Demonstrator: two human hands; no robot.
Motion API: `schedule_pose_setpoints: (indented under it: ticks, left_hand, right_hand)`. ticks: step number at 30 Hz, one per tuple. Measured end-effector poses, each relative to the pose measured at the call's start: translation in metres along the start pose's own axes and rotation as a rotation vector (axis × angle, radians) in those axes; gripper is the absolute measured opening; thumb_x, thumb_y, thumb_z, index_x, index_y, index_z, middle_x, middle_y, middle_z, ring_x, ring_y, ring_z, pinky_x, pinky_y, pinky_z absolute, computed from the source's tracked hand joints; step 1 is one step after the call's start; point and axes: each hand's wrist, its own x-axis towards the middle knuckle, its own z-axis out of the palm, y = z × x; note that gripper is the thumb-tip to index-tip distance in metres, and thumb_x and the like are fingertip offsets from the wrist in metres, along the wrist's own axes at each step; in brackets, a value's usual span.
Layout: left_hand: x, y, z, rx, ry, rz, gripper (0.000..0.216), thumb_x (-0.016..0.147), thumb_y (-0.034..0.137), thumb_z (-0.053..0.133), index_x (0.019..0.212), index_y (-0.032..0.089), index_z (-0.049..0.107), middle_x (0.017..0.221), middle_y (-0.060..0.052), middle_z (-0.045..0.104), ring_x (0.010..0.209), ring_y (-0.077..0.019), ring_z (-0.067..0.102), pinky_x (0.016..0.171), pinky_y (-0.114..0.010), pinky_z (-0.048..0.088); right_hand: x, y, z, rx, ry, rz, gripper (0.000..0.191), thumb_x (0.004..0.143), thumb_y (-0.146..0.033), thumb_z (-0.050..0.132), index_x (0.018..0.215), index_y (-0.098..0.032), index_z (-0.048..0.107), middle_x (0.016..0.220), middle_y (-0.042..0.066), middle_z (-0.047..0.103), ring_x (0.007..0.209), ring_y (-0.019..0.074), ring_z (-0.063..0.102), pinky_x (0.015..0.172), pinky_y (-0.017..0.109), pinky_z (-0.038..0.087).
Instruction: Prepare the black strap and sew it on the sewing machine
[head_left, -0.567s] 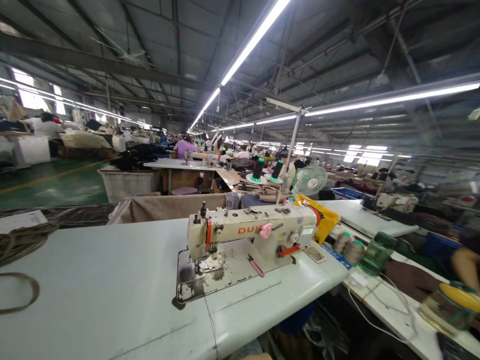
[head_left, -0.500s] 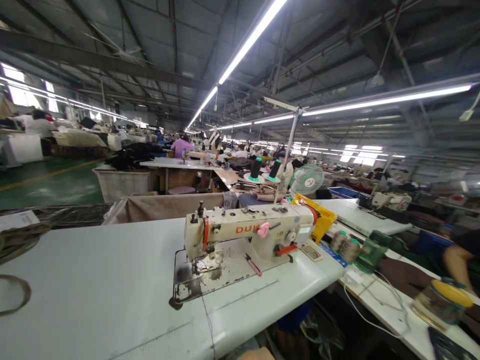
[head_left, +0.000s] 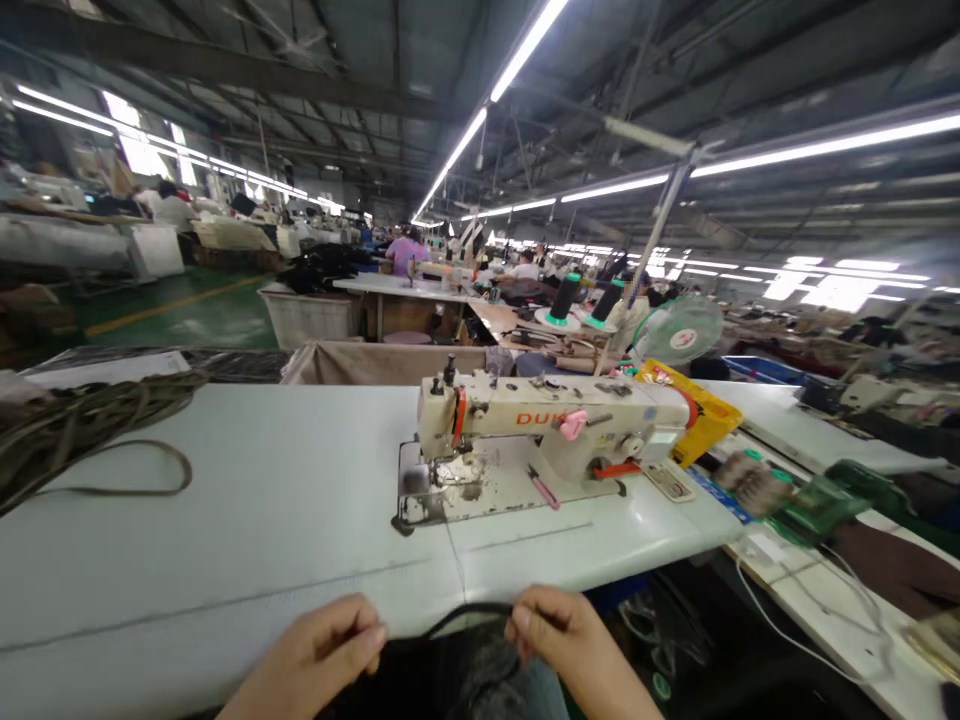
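Newly raised into lower centre: pinching black strip (head_left: 469, 608) with left hand (head_left: 322, 648) and right hand (head_left: 561, 638), hence under two-handed control, apart from sewing machine (head_left: 499, 405).

Orange "DUK" lettering (head_left: 536, 419), sewing machine (head_left: 551, 397)
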Motion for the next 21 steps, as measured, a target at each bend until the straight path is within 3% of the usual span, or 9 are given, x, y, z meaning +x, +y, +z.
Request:
schedule_pose_setpoints:
  ticks: [3,7,10,13,15,18,21]
  left_hand:
    - [-0.009,0.022,0.009,-0.053,0.041,-0.015,0.051,0.091,0.068,0.055,0.078,0.019,0.062,0.064,0.003,0.049,0.068,-0.0166,0.043,0.067,-0.028,0.032]
    - [-0.011,0.027,0.017,-0.150,0.013,-0.041,0.047,0.094,0.062,0.055,0.092,0.017,0.068,0.060,0.006,0.041,0.061,-0.0135,0.036,0.063,-0.028,0.027]
    - [-0.011,0.024,0.021,-0.183,0.017,-0.025,0.036,0.092,0.053,0.061,0.094,0.017,0.070,0.074,0.003,0.049,0.065,-0.0130,0.042,0.064,-0.028,0.031]
    - [-0.009,0.020,0.024,-0.107,0.019,0.028,0.022,0.084,0.038,0.070,0.096,0.019,0.071,0.091,-0.002,0.057,0.080,-0.0169,0.053,0.073,-0.029,0.039]
    - [-0.007,0.017,0.024,-0.016,0.062,0.047,0.025,0.081,0.030,0.070,0.104,0.021,0.071,0.090,-0.001,0.057,0.081,-0.0179,0.054,0.075,-0.030,0.041]
    - [-0.005,0.013,0.024,0.083,0.164,0.089,0.027,0.083,0.029,0.066,0.108,0.023,0.072,0.088,0.000,0.056,0.078,-0.0178,0.054,0.075,-0.031,0.042]
    - [-0.005,0.012,0.024,0.131,0.183,0.152,0.018,0.085,0.031,0.066,0.097,0.023,0.076,0.095,-0.004,0.063,0.089,-0.0205,0.060,0.084,-0.033,0.044]
  right_hand:
    - [0.001,-0.004,-0.003,-0.056,0.166,-0.002,0.052,0.082,-0.069,0.066,0.073,-0.018,0.072,0.062,0.001,0.058,0.063,0.0159,0.051,0.062,0.027,0.041]
    - [-0.001,-0.002,-0.003,-0.115,0.177,0.055,0.051,0.082,-0.068,0.064,0.077,-0.018,0.073,0.062,0.000,0.058,0.059,0.0151,0.048,0.056,0.026,0.039]
    - [-0.007,-0.003,-0.001,-0.148,0.211,0.054,0.048,0.081,-0.066,0.065,0.074,-0.019,0.073,0.061,0.000,0.057,0.059,0.0157,0.050,0.057,0.027,0.041]
    - [-0.011,-0.005,-0.002,-0.179,0.249,0.052,0.042,0.083,-0.059,0.066,0.075,-0.019,0.074,0.061,0.000,0.059,0.060,0.0165,0.053,0.059,0.027,0.044]
    - [-0.013,-0.005,-0.005,-0.201,0.261,0.055,0.037,0.083,-0.056,0.068,0.078,-0.020,0.075,0.066,0.001,0.063,0.063,0.0176,0.056,0.062,0.027,0.046]
    - [-0.013,-0.002,-0.011,-0.249,0.248,0.057,0.034,0.084,-0.053,0.068,0.081,-0.020,0.074,0.075,0.002,0.068,0.070,0.0197,0.061,0.068,0.029,0.050]
    - [-0.012,0.004,-0.012,-0.379,0.269,0.031,0.033,0.087,-0.051,0.063,0.086,-0.020,0.075,0.081,0.005,0.070,0.073,0.0220,0.063,0.073,0.034,0.053]
